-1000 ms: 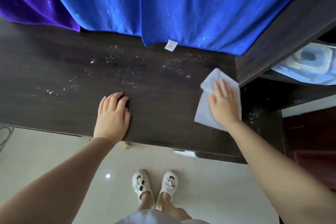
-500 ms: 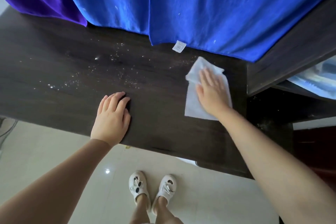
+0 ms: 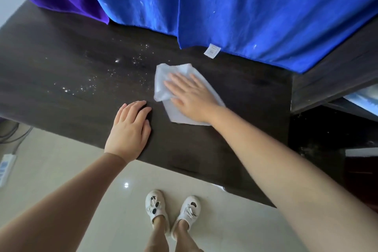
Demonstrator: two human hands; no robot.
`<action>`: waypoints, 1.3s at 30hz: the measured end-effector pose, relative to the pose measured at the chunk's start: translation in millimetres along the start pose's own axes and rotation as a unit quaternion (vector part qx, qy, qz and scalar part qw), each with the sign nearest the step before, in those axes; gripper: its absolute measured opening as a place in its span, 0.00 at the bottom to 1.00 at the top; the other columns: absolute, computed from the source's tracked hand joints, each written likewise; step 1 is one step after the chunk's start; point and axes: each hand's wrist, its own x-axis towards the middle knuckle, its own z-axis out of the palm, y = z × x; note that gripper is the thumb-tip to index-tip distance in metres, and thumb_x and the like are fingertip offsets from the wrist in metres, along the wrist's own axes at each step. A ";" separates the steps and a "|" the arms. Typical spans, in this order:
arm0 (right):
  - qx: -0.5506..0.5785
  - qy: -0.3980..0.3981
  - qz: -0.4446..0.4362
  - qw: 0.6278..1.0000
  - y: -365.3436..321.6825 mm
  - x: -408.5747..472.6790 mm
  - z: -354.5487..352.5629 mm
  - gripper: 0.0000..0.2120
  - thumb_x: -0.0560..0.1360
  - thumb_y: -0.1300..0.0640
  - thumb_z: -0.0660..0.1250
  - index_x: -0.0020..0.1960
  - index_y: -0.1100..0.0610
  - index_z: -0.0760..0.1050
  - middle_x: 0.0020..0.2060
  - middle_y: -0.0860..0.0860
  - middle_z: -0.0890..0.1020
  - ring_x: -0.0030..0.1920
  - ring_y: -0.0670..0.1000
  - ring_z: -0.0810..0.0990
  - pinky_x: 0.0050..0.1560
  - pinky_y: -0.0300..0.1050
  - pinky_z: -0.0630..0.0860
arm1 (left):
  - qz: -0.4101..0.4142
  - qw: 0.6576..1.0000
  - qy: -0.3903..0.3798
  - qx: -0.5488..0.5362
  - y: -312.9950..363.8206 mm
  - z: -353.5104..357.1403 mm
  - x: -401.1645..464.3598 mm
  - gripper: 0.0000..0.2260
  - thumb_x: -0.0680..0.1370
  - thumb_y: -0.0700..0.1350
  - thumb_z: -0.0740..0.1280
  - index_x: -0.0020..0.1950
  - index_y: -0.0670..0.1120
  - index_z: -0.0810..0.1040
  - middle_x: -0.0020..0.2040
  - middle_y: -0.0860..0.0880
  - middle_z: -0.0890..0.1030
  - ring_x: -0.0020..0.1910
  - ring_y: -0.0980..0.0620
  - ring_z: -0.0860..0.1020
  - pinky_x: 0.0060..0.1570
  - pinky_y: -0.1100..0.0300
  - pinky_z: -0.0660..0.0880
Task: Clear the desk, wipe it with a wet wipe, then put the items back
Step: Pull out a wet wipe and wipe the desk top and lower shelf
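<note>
— What's over on the left?
— White specks point(image 3: 90, 86) scattered on the dark wood-grain tabletop point(image 3: 235, 92); the left hand point(image 3: 128, 129) rests flat near its front edge, fingers relaxed, holding nothing.
— And further right?
— The right hand point(image 3: 190, 98), fingers straight and spread, presses the crumpled white wet wipe point(image 3: 163, 80) onto the tabletop, below the hanging blue cloth point(image 3: 245, 6).

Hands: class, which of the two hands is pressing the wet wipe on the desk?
The right hand, flat on the white wet wipe; the left hand rests on the bare dark desk.
</note>
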 end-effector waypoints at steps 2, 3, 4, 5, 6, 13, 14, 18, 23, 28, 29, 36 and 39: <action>0.014 0.048 0.119 0.992 47.0 -34.0 1.4 0.31 0.75 0.44 0.38 0.75 0.53 0.54 0.76 0.52 0.56 0.75 0.54 0.54 0.73 0.55 0.47 | -0.002 1.000 0.002 0.003 1.2 -0.8 0.0 0.18 0.77 0.45 0.52 0.59 0.39 0.73 0.61 0.40 0.75 0.61 0.44 0.67 0.69 0.49 0.57; 0.016 0.080 0.210 0.974 73.6 -54.5 3.1 0.31 0.75 0.44 0.39 0.74 0.54 0.56 0.75 0.53 0.58 0.74 0.56 0.57 0.73 0.56 0.50 | -0.003 1.000 0.004 0.003 1.6 -1.1 -0.1 0.18 0.77 0.45 0.52 0.59 0.39 0.73 0.61 0.40 0.75 0.61 0.44 0.67 0.69 0.49 0.57; 0.017 0.108 0.306 0.946 96.5 -75.7 2.6 0.29 0.77 0.45 0.42 0.74 0.54 0.56 0.75 0.54 0.58 0.74 0.58 0.58 0.73 0.57 0.52 | -0.004 1.000 0.005 0.003 1.9 -1.2 0.0 0.18 0.77 0.45 0.52 0.59 0.39 0.74 0.61 0.40 0.75 0.61 0.44 0.67 0.69 0.49 0.57; 0.030 0.115 0.398 0.909 111.6 -91.8 2.0 0.26 0.78 0.47 0.45 0.74 0.55 0.55 0.75 0.55 0.56 0.74 0.59 0.58 0.73 0.57 0.53 | -0.005 1.000 0.006 0.002 1.9 -1.1 0.7 0.18 0.77 0.45 0.52 0.59 0.39 0.74 0.61 0.40 0.75 0.61 0.44 0.67 0.69 0.49 0.57; 0.041 0.105 0.473 0.874 116.0 -100.1 1.4 0.26 0.79 0.48 0.46 0.75 0.56 0.53 0.76 0.56 0.55 0.74 0.59 0.55 0.74 0.58 0.51 | -0.005 1.000 0.005 0.002 1.6 -1.0 1.1 0.18 0.77 0.45 0.52 0.59 0.39 0.74 0.61 0.40 0.75 0.61 0.44 0.67 0.69 0.49 0.57; 0.005 0.103 0.188 0.977 -39.4 -84.4 34.8 0.26 0.76 0.49 0.49 0.71 0.58 0.65 0.70 0.58 0.68 0.71 0.59 0.66 0.69 0.60 0.60 | -0.009 1.000 -0.009 0.001 2.6 -2.1 -0.2 0.19 0.77 0.45 0.51 0.60 0.38 0.73 0.61 0.39 0.74 0.61 0.42 0.68 0.69 0.48 0.57; -0.005 0.079 0.116 0.990 -56.6 -100.8 34.5 0.26 0.76 0.48 0.49 0.71 0.57 0.65 0.70 0.57 0.68 0.71 0.57 0.65 0.70 0.59 0.58 | -0.011 1.000 -0.012 0.000 2.7 -2.3 -0.1 0.19 0.77 0.45 0.51 0.60 0.38 0.73 0.62 0.39 0.74 0.61 0.42 0.68 0.69 0.48 0.57; -0.044 0.019 -0.030 0.998 -8.3 -157.7 27.4 0.25 0.78 0.48 0.49 0.74 0.53 0.54 0.74 0.52 0.60 0.74 0.52 0.56 0.72 0.52 0.49 | -0.017 1.000 -0.014 -0.001 4.7 -4.2 0.0 0.20 0.77 0.46 0.50 0.60 0.38 0.73 0.62 0.39 0.74 0.61 0.39 0.69 0.69 0.46 0.58; 0.015 0.065 0.265 0.962 89.7 -194.7 18.6 0.27 0.77 0.49 0.47 0.72 0.59 0.60 0.72 0.58 0.64 0.72 0.58 0.62 0.73 0.56 0.53 | -0.015 1.000 -0.011 -0.001 5.9 -4.3 -0.2 0.20 0.77 0.46 0.50 0.60 0.37 0.73 0.62 0.39 0.74 0.61 0.38 0.69 0.69 0.46 0.58; -0.012 0.098 0.348 0.932 7.1 -218.7 43.2 0.27 0.79 0.50 0.42 0.72 0.62 0.60 0.72 0.61 0.63 0.73 0.58 0.59 0.71 0.61 0.58 | -0.017 1.000 -0.013 -0.010 4.9 -4.5 -0.9 0.20 0.76 0.46 0.51 0.60 0.37 0.73 0.62 0.38 0.74 0.61 0.39 0.69 0.69 0.45 0.59; -0.020 0.098 0.326 0.940 -14.8 -220.1 46.4 0.26 0.80 0.49 0.41 0.72 0.61 0.59 0.72 0.59 0.62 0.73 0.57 0.58 0.71 0.61 0.57 | -0.016 1.000 -0.015 -0.009 4.4 -4.9 -0.9 0.19 0.76 0.46 0.51 0.60 0.38 0.73 0.61 0.39 0.74 0.61 0.40 0.68 0.69 0.45 0.59; -0.084 0.018 0.037 0.996 -18.2 -231.1 45.8 0.25 0.80 0.44 0.43 0.75 0.52 0.53 0.75 0.50 0.57 0.75 0.50 0.53 0.72 0.54 0.53 | -0.008 0.999 -0.022 -0.026 -1.2 -3.1 -1.5 0.19 0.75 0.45 0.52 0.59 0.38 0.74 0.61 0.39 0.75 0.61 0.40 0.70 0.67 0.42 0.63; -0.023 0.079 0.319 0.944 8.3 -222.7 38.1 0.27 0.80 0.45 0.42 0.73 0.59 0.59 0.71 0.59 0.66 0.74 0.55 0.57 0.70 0.58 0.58 | 0.001 0.999 -0.019 -0.039 -4.8 -3.8 -0.8 0.19 0.74 0.44 0.53 0.59 0.39 0.74 0.60 0.40 0.76 0.61 0.40 0.72 0.67 0.42 0.64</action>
